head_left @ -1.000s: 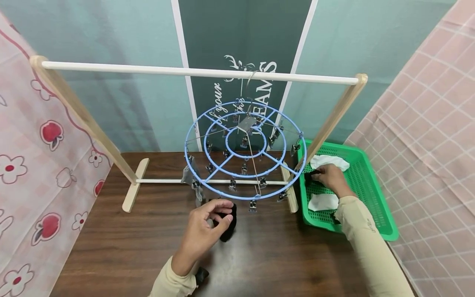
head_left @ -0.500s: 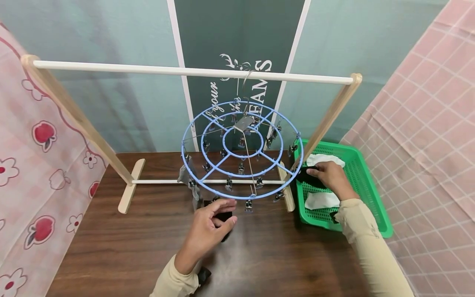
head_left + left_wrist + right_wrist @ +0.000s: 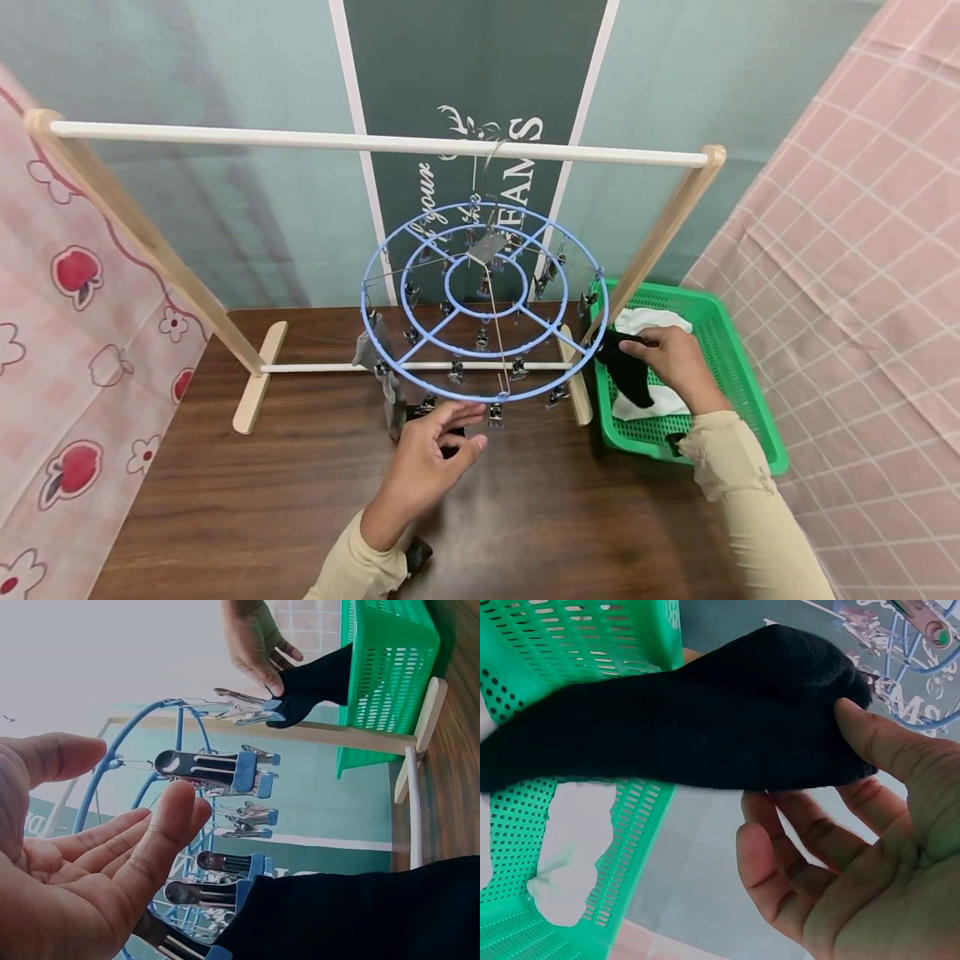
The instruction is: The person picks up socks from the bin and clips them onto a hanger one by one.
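Right hand (image 3: 678, 367) pinches a long black knit-fabric sock (image 3: 628, 375) near one end, thumb against fingers. Sock is at the left part of a green perforated plastic basket (image 3: 745, 383), overlapping a white cloth piece (image 3: 662, 402) from above (can't tell if it touches). Lies to the left of the fingertips; long axis slopes down from the pinch, free end lowest.

Left hand (image 3: 431, 458) holds nothing, thumb and fingers spread apart, well away from that sock; right hand is the near one. Left fingertips sit just beside a silver metal clip with blue tips (image 3: 495, 414) under the front rim of a round blue ringed hanger (image 3: 428, 340) (contact unclear). Key relation: pinched sock is off to the right of that clip, well apart. Second black sock (image 3: 360, 915) hangs at neighbouring clips.
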{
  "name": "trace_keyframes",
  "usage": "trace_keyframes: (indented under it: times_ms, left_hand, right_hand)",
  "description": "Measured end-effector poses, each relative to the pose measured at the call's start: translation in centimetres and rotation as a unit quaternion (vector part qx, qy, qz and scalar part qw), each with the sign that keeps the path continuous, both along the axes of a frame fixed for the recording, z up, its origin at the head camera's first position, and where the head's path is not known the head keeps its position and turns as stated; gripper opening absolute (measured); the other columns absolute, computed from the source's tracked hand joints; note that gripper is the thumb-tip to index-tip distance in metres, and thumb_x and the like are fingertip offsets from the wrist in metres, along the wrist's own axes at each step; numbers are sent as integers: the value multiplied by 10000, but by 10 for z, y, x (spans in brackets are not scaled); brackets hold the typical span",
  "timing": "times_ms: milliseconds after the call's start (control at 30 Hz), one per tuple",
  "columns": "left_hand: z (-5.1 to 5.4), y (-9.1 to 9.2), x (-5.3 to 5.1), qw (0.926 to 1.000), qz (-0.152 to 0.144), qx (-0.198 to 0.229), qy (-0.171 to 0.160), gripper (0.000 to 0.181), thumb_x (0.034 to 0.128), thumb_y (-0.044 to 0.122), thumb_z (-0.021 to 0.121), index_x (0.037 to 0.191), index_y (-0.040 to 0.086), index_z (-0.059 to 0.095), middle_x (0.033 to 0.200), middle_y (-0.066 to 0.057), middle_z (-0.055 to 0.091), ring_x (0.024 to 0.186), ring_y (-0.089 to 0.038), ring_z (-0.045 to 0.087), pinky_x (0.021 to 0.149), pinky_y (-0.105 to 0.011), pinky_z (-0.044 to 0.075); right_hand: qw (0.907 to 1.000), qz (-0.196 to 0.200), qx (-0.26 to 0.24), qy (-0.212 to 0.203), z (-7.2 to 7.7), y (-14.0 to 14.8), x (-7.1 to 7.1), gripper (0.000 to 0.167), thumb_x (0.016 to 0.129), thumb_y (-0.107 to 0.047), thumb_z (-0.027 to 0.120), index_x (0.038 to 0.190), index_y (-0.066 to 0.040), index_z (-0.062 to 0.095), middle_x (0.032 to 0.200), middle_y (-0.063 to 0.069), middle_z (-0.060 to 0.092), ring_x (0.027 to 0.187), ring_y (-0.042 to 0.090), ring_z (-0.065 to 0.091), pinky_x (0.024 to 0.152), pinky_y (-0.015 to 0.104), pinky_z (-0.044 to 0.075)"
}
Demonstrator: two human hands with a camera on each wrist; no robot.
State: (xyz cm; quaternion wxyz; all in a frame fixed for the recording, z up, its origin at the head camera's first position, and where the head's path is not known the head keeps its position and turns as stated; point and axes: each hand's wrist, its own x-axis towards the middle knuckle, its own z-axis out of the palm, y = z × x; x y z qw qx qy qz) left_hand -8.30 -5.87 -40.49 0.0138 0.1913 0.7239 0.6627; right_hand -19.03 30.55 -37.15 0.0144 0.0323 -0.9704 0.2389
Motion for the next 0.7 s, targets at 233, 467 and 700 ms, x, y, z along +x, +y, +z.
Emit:
trace_keyframes:
  times_ms: [233, 467, 700]
  left_hand:
    - [-1, 5, -2, 9991, 285, -283, -138, 359, 895, 67, 671, 1244, 26, 597, 1175, -124, 661, 1038, -234, 649, 757, -267, 553]
    - [-3, 8, -7, 9979, 290, -267, -515, 394, 893, 101, 687, 1277, 83, 599, 1145, -131, 672, 833, -222, 684, 646, -233, 529]
    - [-1, 12, -11, 9960, 143, -34, -884, 406, 886, 87, 695, 1281, 73, 600, 1153, -155, 656, 685, -162, 637, 550, -210, 456]
  right_hand:
    - [9992, -88, -215, 328, 2, -1, 4, 341, 937, -352, 636, 804, -47, 717, 690, 83, 650, 599, 188, 457, 565, 332, 372]
    - [9970, -73, -472, 615, 5, -3, 9, 344, 945, -370, 618, 851, -70, 759, 810, 80, 695, 681, 204, 481, 595, 319, 392]
    - [9964, -51, -699, 480, 11, -5, 16, 376, 971, -370, 576, 892, -55, 765, 673, 41, 581, 669, 173, 441, 572, 306, 363]
